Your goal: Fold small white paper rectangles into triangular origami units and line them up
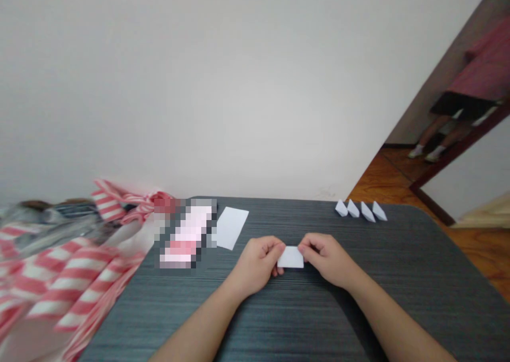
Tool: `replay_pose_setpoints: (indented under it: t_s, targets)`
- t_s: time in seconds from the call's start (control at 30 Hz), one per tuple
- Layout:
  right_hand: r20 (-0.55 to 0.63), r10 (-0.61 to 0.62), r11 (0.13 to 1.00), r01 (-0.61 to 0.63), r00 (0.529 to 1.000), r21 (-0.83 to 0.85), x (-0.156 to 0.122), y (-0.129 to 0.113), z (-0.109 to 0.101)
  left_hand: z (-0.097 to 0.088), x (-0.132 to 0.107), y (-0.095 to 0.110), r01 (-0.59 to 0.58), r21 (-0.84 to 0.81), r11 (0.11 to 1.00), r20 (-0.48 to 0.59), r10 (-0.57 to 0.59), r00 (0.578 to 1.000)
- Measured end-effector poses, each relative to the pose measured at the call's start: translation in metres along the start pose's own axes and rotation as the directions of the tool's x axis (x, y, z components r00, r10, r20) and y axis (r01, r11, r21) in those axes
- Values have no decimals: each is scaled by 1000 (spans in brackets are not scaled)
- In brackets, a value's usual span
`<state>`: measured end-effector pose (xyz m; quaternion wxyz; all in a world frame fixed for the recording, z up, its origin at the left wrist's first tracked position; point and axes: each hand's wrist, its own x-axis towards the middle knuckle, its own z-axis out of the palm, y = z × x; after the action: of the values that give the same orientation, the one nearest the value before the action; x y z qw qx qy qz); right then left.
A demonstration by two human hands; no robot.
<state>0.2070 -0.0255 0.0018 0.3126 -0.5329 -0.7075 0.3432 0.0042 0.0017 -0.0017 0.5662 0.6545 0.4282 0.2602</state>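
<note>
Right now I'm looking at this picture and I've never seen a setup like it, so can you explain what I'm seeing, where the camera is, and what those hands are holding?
There is no machine here: these are a person's own bare arms and hands. The one picture comes from a camera worn on that person's head, looking forward and down. Their left hand and right hand hold a small white paper between them, just above a dark grey table. Also on the table are a loose white sheet, a row of four small folded white paper pieces at the far edge, and a pixelated item that cannot be made out. Pink-and-white striped cloth sits at the left.
</note>
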Motion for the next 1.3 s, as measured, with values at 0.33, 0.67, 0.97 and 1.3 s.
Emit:
replay_pose_setpoints:
  t_s: [0.33,0.67,0.97,1.3]
  targets:
    - [-4,-27,999,27,1000,-18,-1,0,-1,1,0,-2,-2,-19,1000,3,2,1000]
    - [5,-16,1000,16,1000,0,-2,-1,-2,2,-1,0,-16,7,1000,-5,16,1000]
    - [-13,-13,1000,13,1000,2,0,3,0,3,1,-5,-39,48,998,-13,40,999]
    - [-1,-25,999,25,1000,24,-1,4,0,4,0,-5,-41,-2,999,-1,41,999]
